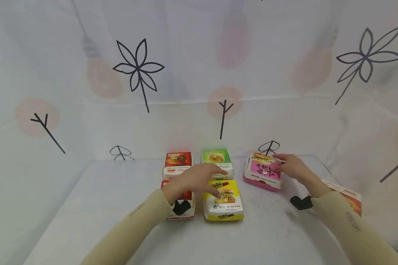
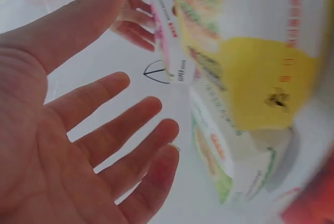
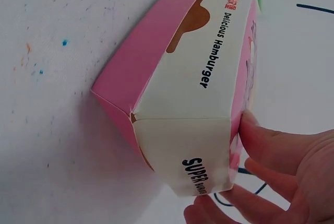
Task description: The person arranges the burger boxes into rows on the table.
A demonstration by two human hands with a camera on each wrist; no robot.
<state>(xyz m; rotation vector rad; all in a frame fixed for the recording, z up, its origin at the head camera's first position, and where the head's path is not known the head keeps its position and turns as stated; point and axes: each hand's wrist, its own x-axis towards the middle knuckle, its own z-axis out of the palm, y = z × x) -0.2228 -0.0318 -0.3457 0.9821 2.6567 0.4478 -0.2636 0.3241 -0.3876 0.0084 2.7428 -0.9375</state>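
1. Right hand (image 1: 294, 168): its grip pinches the pink box (image 1: 262, 170) near a corner, thumb on the lid
2. The pink box is toward the back of the table (image 1: 245, 243), right of the green box (image 1: 216, 157) and apart from it
3. Left hand (image 1: 196, 178): its grip is spread, near the yellow box (image 1: 225, 209)

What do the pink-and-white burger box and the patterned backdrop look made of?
Pink-and-white burger box: probably thin printed card, smooth and fairly matte, judging by its crisp fold lines and flat panels. Patterned backdrop: likely fabric, matte, going by its soft wrinkles, though plastic sheeting is possible.
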